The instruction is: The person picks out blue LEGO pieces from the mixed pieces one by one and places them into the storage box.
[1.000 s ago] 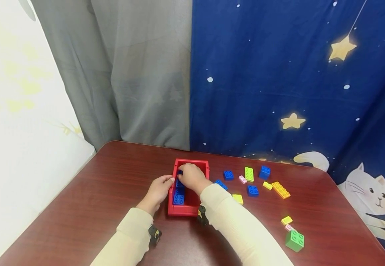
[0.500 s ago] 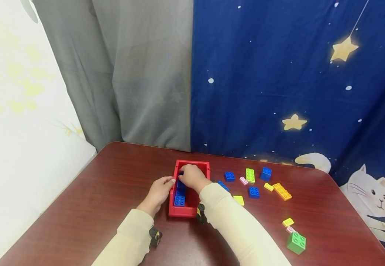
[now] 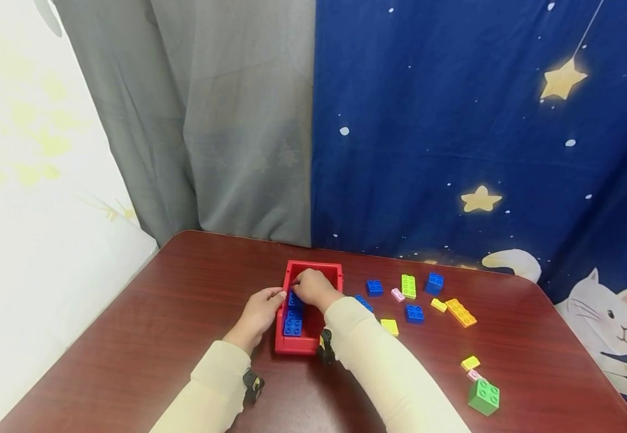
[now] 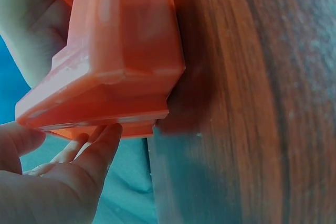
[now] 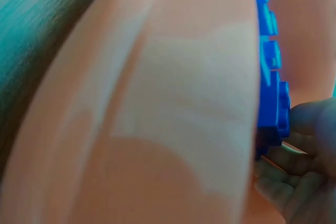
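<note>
A red plastic box (image 3: 298, 344) without a lid sits on the table, longer front to back. Along its left inner side runs a row of blue toy building bricks (image 3: 293, 326). My left hand (image 3: 259, 313) grips the box's left rim, thumb on top and fingers beneath, as the left wrist view shows. Inside the box, my right hand (image 3: 315, 290) pinches a blue brick (image 5: 269, 108) at the far end of the row. The far part of that brick is hidden behind the fingers.
To the right lie loose bricks: blue (image 3: 414, 313), lime (image 3: 409, 286), orange (image 3: 461, 313), yellow (image 3: 389, 327) and pink (image 3: 397, 294). A green brick (image 3: 484, 397) stands nearer the front right. Curtains (image 3: 248, 150) hang behind the table.
Blue that showed beyond my right fingertips is now out of sight, and those fingers have shifted slightly within the box. My left hand keeps its place on the rim.
</note>
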Motion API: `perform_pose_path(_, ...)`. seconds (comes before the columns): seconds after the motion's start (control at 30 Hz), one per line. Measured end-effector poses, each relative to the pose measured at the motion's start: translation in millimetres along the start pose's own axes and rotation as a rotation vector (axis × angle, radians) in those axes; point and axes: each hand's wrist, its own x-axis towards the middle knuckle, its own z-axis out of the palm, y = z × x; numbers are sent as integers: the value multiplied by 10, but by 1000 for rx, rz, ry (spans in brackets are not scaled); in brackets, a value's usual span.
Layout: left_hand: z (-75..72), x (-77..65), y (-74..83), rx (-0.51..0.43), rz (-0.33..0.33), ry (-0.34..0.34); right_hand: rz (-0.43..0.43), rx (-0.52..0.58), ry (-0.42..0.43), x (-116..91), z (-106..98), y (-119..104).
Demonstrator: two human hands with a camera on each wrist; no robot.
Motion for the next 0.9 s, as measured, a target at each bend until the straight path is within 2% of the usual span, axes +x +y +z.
perform_pose_path(0.57,8,-17,6,-2,0,-10,70,53,-24,-29,15,-22)
perform_pose_path(0.9,-9,-11,9,0,-1,-10,19,17,-32,-54,-5,-47)
